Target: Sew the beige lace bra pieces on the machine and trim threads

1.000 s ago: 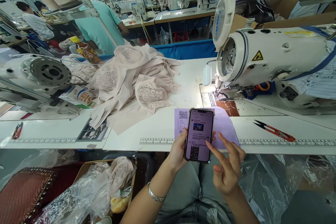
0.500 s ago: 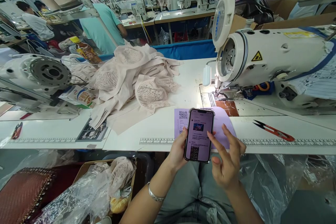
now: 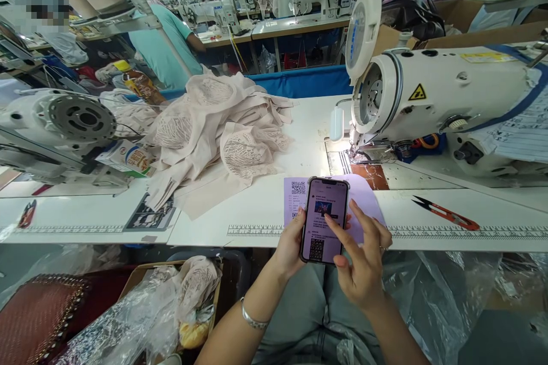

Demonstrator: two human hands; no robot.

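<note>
My left hand (image 3: 291, 244) is wrapped round a smartphone (image 3: 317, 234) with a lit screen, held upright at the table's front edge. My right hand (image 3: 363, 251) has its fingers spread, and the index fingertip is on or just over the screen's upper middle. Behind the phone lies a purple sheet (image 3: 363, 194) with printed codes on its left part, partly covered by the phone and fingers. Left of it, beige lace bra pieces (image 3: 244, 151) are heaped on the white table (image 3: 205, 228).
A sewing machine (image 3: 445, 91) stands at the right, its lamp lit. Red-handled thread snips (image 3: 454, 217) lie near the front edge. Another machine head (image 3: 55, 134) and a drink bottle (image 3: 141, 84) are at the left. A box with plastic-wrapped pieces (image 3: 171, 296) stands below. A co-worker in teal (image 3: 162, 40) sits beyond.
My right hand has moved left, its index fingertip shifting from the screen's right edge to its middle. The left hand and phone have stayed in place.
</note>
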